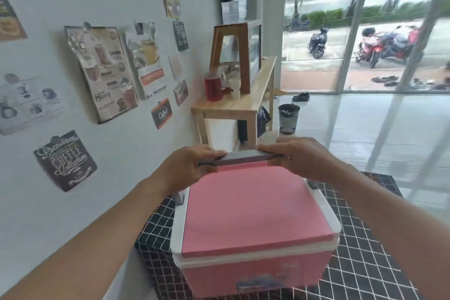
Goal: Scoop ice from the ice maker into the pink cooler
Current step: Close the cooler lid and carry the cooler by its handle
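Note:
The pink cooler (253,221) sits with its pink lid closed on a black cloth with a white grid (360,246). A grey carrying handle (241,159) is raised over the lid's far edge. My left hand (187,168) grips the handle's left end, and my right hand (299,161) grips its right end. No ice maker or scoop is in view.
A poster-covered wall (97,75) runs close on the left. Beyond the cooler stands a wooden table (233,106) with a red jug (213,86), cups and a wooden stool on top. A dark bin (288,118) sits on the white floor by the glass front.

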### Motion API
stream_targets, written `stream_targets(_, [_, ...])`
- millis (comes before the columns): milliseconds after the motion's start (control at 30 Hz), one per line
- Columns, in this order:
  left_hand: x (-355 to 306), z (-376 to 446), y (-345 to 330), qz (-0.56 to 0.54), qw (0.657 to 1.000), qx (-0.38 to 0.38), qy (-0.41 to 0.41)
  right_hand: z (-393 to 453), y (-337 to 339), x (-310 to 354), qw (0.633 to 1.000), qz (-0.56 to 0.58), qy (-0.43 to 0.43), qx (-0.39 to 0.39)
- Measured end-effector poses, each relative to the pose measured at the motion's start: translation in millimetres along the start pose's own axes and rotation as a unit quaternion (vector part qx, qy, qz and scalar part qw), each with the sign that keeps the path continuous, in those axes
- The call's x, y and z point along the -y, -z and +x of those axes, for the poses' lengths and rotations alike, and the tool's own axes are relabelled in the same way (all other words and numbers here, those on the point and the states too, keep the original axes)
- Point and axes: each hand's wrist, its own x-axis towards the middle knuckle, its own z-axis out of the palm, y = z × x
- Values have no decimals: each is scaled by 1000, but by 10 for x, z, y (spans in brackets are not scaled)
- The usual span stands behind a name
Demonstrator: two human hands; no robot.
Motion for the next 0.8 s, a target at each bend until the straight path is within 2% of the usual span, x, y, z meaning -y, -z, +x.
stream_targets(167, [110,762,-431,0,998,17,-54,18,-16,-709,999,-5,-33,16])
stream_targets(333, [161,1331,-697,-16,996,36,-75,-7,-70,-1132,997,-34,-66,16])
stream_targets(667, [168,1869,-1184,-58,994,59,-71,-212,-234,-1616,990,-24,-138,32])
stream_targets(800, [147,1996,-1301,-77,992,61,-80,-304,-268,-1745,988,-25,-149,13])
